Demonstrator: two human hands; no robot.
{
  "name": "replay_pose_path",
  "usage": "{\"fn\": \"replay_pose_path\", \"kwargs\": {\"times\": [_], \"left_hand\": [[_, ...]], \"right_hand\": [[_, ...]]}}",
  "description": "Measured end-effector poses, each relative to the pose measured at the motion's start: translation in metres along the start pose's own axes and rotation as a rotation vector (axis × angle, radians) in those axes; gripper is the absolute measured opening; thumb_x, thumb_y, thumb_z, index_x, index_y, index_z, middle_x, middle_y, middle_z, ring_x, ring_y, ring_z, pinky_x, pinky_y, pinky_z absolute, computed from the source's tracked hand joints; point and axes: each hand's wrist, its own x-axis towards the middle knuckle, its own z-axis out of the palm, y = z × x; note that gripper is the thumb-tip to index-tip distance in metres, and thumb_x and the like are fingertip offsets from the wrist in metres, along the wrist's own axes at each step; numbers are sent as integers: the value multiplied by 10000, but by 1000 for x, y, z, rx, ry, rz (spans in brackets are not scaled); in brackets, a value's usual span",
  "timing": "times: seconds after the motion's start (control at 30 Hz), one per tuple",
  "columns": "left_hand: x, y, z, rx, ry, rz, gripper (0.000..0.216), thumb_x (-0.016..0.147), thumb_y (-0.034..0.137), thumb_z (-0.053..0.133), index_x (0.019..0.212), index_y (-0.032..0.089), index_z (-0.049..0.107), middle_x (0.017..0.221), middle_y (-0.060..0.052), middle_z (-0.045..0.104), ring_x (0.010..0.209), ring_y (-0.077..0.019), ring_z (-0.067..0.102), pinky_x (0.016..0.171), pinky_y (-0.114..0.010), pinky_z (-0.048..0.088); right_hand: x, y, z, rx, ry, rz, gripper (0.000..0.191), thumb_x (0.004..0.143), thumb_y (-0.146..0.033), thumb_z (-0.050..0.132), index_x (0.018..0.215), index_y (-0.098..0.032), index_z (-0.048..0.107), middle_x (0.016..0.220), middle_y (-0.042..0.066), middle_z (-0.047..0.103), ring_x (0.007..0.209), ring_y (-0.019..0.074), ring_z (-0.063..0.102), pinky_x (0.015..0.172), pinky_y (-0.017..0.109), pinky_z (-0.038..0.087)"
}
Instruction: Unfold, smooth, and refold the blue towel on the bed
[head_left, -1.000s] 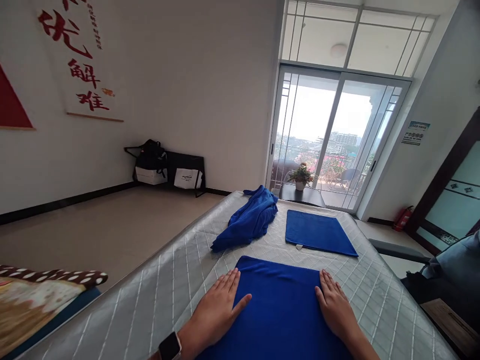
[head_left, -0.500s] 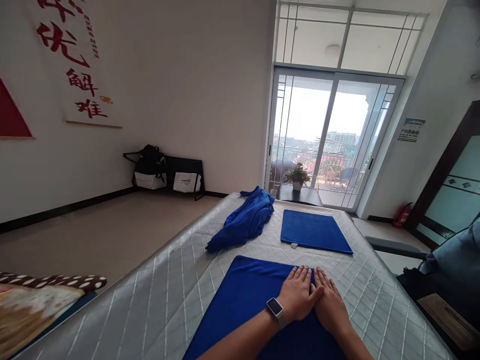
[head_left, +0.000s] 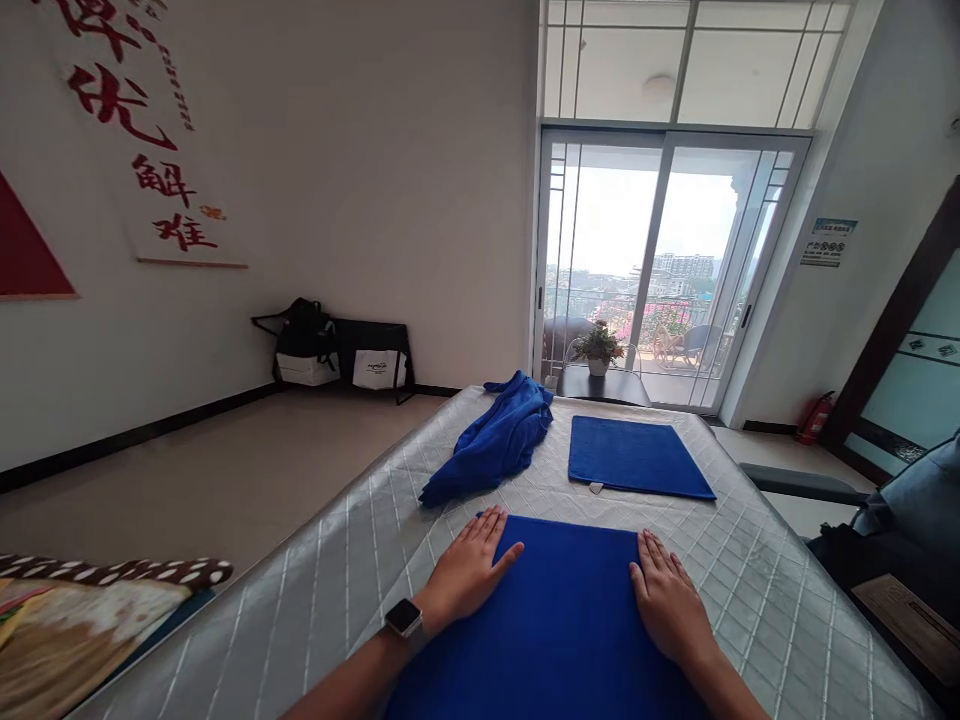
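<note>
A flat blue cloth (head_left: pixel 562 610) lies in front of me on the silver quilted surface (head_left: pixel 330 560). My left hand (head_left: pixel 472 565), with a watch (head_left: pixel 403 618) on its wrist, rests flat on the cloth's far left corner, thumb spread. On the far right corner lies my right hand (head_left: pixel 667 595), palm down with fingers stretched out. Neither hand grips anything. Farther back on the right is a blue folded cloth (head_left: pixel 637 458) with a small white tag (head_left: pixel 596 488) at its near edge. Left of that sits a crumpled blue cloth (head_left: pixel 495 440).
A potted plant (head_left: pixel 598 345) stands on a dark table (head_left: pixel 604 385) by the glass sliding door. Bags, including a black backpack (head_left: pixel 306 328), rest on a low stand by the wall. At right are a dark bag (head_left: pixel 922 520) and a fire extinguisher (head_left: pixel 815 417).
My left hand has slid leftward across the cloth, from beside my right hand to the far left corner. My right hand stays near the right edge. The cloth's far edge looks smoother.
</note>
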Motion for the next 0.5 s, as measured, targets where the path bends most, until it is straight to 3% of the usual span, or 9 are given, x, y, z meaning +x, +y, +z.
{"fn": "replay_pose_path", "kwargs": {"times": [0.3,0.5], "left_hand": [[-6,-8,-9,-65,-29,-47,850,951,702,159,1533,91,265,1620,-146,209,1499,-271,182,1210,-454,200],[-7,-19,-3,-80,-18,-65,826,952,697,181,1536,121,276,1625,-117,212,1501,-264,177,1216,-438,195]], "right_hand": [[2,-1,0,-86,-29,15,639,981,-384,141,1537,-86,246,1609,80,257,1486,181,211,1214,396,166],[3,-1,0,-86,-45,16,643,979,-387,140,1539,-87,243,1611,77,251,1489,186,199,1216,395,171]]}}
